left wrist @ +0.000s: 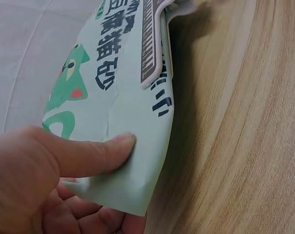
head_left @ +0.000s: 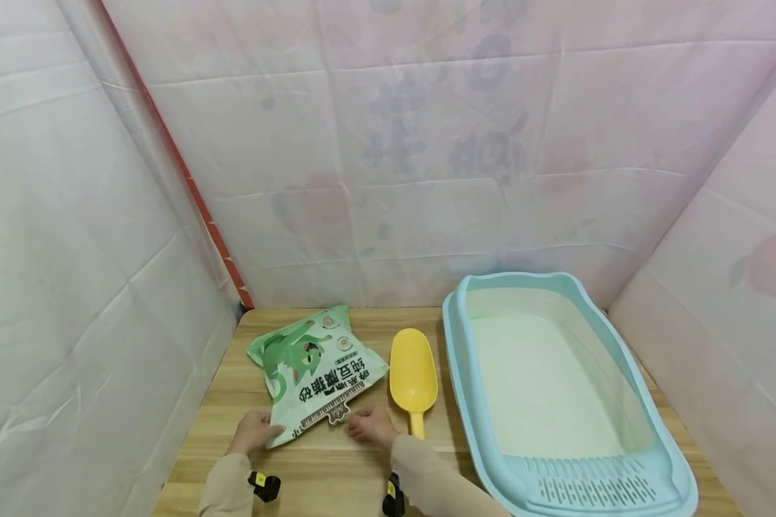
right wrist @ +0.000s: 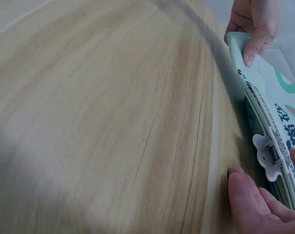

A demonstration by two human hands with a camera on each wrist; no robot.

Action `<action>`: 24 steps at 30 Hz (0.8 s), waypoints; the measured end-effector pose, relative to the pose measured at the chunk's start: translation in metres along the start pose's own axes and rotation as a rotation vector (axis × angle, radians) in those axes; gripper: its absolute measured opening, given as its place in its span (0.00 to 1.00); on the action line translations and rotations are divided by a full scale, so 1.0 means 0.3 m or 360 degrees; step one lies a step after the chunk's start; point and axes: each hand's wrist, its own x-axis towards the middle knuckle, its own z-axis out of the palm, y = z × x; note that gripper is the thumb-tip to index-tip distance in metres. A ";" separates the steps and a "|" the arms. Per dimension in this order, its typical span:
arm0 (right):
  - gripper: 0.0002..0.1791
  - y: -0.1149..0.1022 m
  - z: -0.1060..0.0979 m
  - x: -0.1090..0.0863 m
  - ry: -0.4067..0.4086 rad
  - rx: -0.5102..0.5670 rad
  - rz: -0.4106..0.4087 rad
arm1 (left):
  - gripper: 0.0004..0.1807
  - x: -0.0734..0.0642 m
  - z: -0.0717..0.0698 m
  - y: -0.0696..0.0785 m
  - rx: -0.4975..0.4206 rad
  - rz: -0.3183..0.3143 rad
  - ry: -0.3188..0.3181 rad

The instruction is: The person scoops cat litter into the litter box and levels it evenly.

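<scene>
A pale green cat litter bag (head_left: 320, 366) with a green cartoon animal lies on the wooden table, its printed edge turned toward me. My left hand (head_left: 255, 432) pinches the bag's near left corner, thumb on top and fingers beneath, as the left wrist view shows. Along that edge sits a long sealing clip (left wrist: 155, 46) with a striped bar; its white paw-shaped handle (right wrist: 267, 157) sticks out from the bag. My right hand (head_left: 371, 425) is beside this handle. In the right wrist view its fingers (right wrist: 249, 202) extend below the handle, with the thumb partly cut off at the frame's edge.
A yellow scoop (head_left: 414, 370) lies right of the bag, handle toward me, its end hidden behind my right hand and sleeve. Farther right stands a large light-blue litter box (head_left: 459, 359) with a slotted front ledge. White printed sheets (head_left: 414, 179) enclose the table's back and sides.
</scene>
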 end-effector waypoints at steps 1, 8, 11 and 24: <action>0.16 0.003 0.003 0.002 0.0001 0.0022 0.0013 | 0.17 -0.001 -0.001 0.000 0.0001 -0.0006 -0.0008; 0.18 0.016 0.018 0.030 0.0014 0.0178 0.0126 | 0.21 -0.009 -0.012 0.001 0.0043 -0.0028 -0.0026; 0.19 0.023 0.025 0.043 0.0016 0.0226 0.0152 | 0.22 -0.011 -0.016 0.002 0.0040 -0.0054 -0.0031; 0.16 0.008 0.034 0.032 0.0006 0.0491 0.0209 | 0.23 0.001 -0.002 -0.004 0.0030 -0.0130 -0.0046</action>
